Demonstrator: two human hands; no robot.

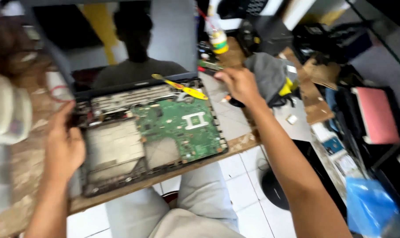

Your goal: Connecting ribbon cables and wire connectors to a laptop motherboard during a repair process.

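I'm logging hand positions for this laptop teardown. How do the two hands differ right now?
The left hand rests on the left edge of the opened laptop; the right hand reaches past its right side toward the grey cloth. The left shows its back with fingers on the casing; the right is curled, its grip unclear. Both are bare.

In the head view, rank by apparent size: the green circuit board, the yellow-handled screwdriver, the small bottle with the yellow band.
1. Green circuit board, clearly largest.
2. Yellow-handled screwdriver, long but thin.
3. Small bottle, which looks smallest; it sits farther from the camera and is blurred, so its rank against the screwdriver is unsure.
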